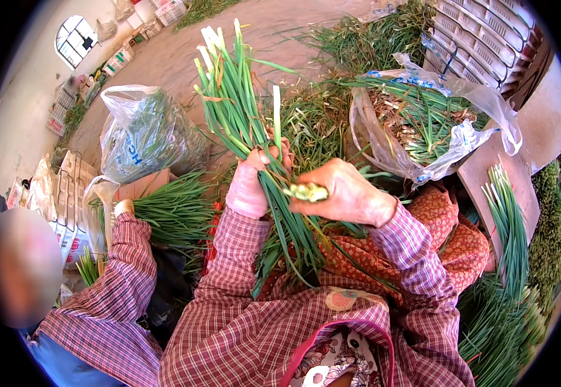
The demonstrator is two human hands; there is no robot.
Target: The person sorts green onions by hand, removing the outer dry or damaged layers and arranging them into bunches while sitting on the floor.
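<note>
My left hand point(262, 164) is closed round a bunch of garlic chives point(232, 109). Their pale stalk ends point up and away, and the long leaves trail down toward my lap. A single pale stalk point(277, 106) stands apart at the bunch's right. Close beside it, my right hand point(345, 193) is clenched on a smaller bunch whose yellowish-green ends point(307, 191) stick out at its left. Some green leaves show behind this hand. The two hands are a short way apart above my red flowered cloth point(435, 222).
An open plastic bag point(503, 132) of unsorted greens stands ahead right, with trimmings point(319, 116) beside it. A full bag point(148, 138) stands ahead left. Chives point(507, 219) lie on a board at right. Stacked crates point(480, 42) rise behind. A co-worker's arm point(125, 258) reaches in at left.
</note>
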